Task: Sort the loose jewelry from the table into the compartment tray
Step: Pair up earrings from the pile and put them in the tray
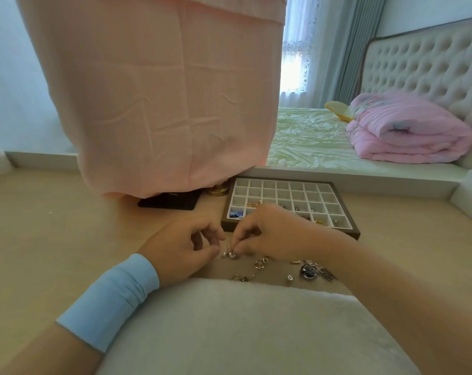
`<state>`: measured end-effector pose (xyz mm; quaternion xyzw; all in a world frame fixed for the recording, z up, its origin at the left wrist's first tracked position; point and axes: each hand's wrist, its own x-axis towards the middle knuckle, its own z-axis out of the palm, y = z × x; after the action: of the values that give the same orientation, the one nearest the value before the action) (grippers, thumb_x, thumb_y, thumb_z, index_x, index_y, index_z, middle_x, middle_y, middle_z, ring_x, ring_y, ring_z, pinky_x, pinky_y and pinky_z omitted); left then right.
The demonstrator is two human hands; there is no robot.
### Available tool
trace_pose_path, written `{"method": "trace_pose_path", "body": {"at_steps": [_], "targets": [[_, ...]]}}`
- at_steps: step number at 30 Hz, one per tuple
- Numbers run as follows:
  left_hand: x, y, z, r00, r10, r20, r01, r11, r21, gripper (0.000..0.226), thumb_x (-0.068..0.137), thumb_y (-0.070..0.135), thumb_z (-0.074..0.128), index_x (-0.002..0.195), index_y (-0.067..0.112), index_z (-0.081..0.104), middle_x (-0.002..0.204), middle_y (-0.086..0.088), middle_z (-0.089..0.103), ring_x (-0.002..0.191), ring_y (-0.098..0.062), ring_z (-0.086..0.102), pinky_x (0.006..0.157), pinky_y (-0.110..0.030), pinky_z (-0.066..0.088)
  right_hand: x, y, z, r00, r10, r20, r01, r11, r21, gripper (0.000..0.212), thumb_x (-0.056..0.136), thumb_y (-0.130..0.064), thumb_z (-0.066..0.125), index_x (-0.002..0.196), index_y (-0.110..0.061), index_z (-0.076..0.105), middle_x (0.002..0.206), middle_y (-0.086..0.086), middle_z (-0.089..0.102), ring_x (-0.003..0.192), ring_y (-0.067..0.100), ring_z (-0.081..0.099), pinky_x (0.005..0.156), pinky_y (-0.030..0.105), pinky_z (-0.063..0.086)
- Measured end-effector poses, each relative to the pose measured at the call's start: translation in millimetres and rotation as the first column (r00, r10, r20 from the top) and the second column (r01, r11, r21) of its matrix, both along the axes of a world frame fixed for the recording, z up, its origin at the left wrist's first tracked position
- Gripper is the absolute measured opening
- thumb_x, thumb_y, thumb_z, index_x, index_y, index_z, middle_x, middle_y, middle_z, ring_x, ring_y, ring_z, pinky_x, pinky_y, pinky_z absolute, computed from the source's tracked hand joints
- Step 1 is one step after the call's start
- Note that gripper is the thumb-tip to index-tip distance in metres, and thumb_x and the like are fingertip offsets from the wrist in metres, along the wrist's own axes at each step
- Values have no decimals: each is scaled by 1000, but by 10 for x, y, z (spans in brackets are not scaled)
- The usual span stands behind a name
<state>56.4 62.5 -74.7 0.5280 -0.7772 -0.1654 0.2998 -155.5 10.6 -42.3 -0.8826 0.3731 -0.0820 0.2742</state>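
- The fingers (pixel 241 238) of the right hand (pixel 270 231) are pressed together at the tips, pinching a small pale earring (pixel 230 254) that lies on the counter (pixel 53 226) right beneath them
- The left hand (pixel 186 244) sits just beside that pinch with its fingers curled inward and the thumb tip close to the earring; whether it touches the earring I cannot tell
- Just past the right fingers, towards the wrist, loose pieces are left to sort: two gold rings (pixel 260 262), a little gold bit (pixel 295 262), a small silver piece (pixel 290 277), a blue pendant (pixel 308 272) with its chain, and some thin hooks (pixel 240 278) nearer the body
- Beyond the fingers, partly hidden by the right hand, stands the compartment tray (pixel 346 231); blue beads (pixel 235 214) fill the cell nearest the fingers, and gold items (pixel 253 204) and a few small pieces sit in cells of the near rows
- The far rows look empty
- Judging from this, the sorting is well begun but not finished: several cells are filled, the earring is not yet lifted, and a good handful remains on the counter
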Motion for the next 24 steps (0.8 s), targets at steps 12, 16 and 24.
{"method": "trace_pose_path", "body": {"at_steps": [12, 16, 24], "targets": [[-144, 26, 39, 957, -7, -289, -15, 997, -74, 23, 80, 18, 77, 95, 34, 69, 88, 18, 72, 74, -8, 66, 55, -12, 43, -99, -69, -17, 914, -254, 317, 17, 803, 596, 24, 103, -25, 58, 85, -13, 68, 67, -6, 66, 49, 6, 45, 43, 17, 26], [-187, 18, 28, 931, 18, -363, -35, 998, -42, 16, 81, 20, 76, 90, 33, 70, 82, 15, 72, 67, -5, 62, 57, -11, 44, -90, -83, -78, 895, -306, 325, 36, 774, 632, 20, 101, -26, 61, 93, -12, 71, 85, 4, 66, 52, 8, 46, 42, 17, 25], [-235, -40, 66, 827, 134, -546, -52, 985, 163, 1, 87, 18, 69, 87, 17, 70, 71, 8, 69, 63, -8, 64, 49, -19, 46, -12, -49, -121, 829, -363, 425, 84, 832, 548, 10, 98, -24, 66, 98, -17, 73, 84, -3, 72, 50, 8, 49, 44, 16, 34]]}}
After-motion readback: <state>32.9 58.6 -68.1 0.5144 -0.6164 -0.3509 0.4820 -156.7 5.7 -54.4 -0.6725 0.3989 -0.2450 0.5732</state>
